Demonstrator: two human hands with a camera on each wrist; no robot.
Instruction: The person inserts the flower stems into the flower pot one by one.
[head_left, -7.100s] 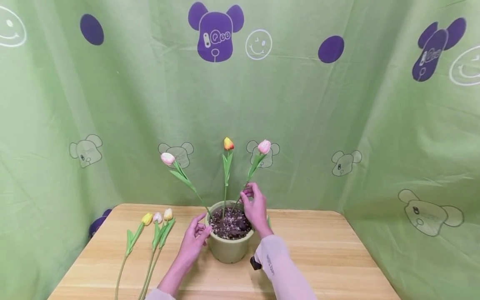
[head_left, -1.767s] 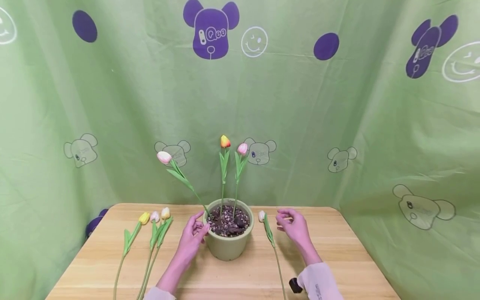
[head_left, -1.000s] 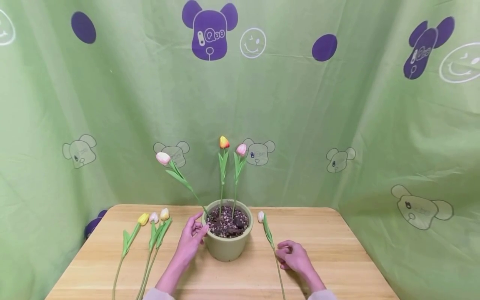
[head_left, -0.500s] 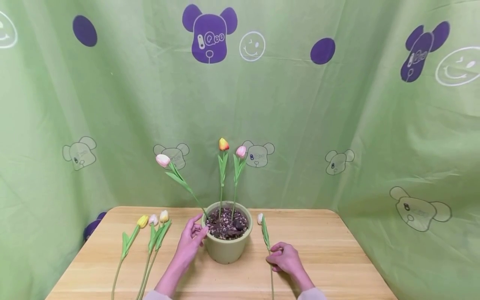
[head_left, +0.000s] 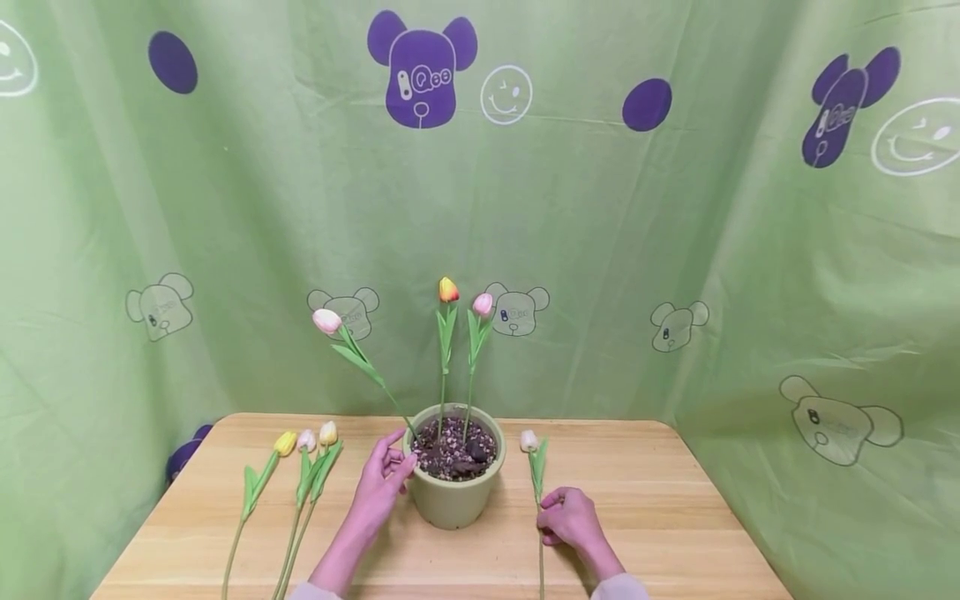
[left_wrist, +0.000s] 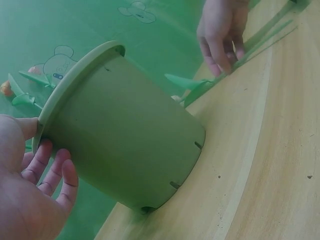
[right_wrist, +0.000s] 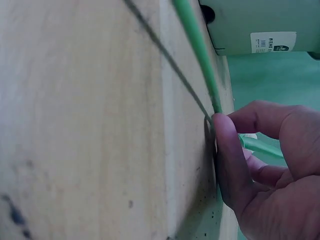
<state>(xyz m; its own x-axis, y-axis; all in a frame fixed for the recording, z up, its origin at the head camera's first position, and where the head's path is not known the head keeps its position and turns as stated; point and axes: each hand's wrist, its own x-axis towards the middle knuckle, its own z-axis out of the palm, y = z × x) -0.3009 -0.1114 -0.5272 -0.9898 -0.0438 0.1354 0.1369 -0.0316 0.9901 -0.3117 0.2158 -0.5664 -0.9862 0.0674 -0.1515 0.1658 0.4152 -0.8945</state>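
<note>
A green flowerpot [head_left: 452, 498] filled with dark soil stands mid-table, with three artificial tulips rising from it: a pink-white one [head_left: 327, 321] leaning left, an orange-yellow one [head_left: 448, 289] and a pink one [head_left: 483, 305]. My left hand [head_left: 381, 481] grips the pot's left rim, thumb over the edge and fingers under it, as the left wrist view [left_wrist: 37, 185] also has it. Right of the pot, my right hand [head_left: 572, 518] pinches the green stem [right_wrist: 197, 50] of a pale tulip [head_left: 528, 441] between thumb and fingers, close to the tabletop.
On the table's left side lie a yellow tulip [head_left: 285, 443], a pinkish one [head_left: 306, 441] and a cream one [head_left: 327, 432]. The wooden table [head_left: 645, 483] backs onto a green curtain [head_left: 585, 208]. A green box [right_wrist: 240, 25] with a white label shows in the right wrist view.
The pink tulip, held by my right hand earlier, now stands in the pot. My right hand moved right and down, then took the pale tulip's stem and turned its head slightly. The left hand stayed.
</note>
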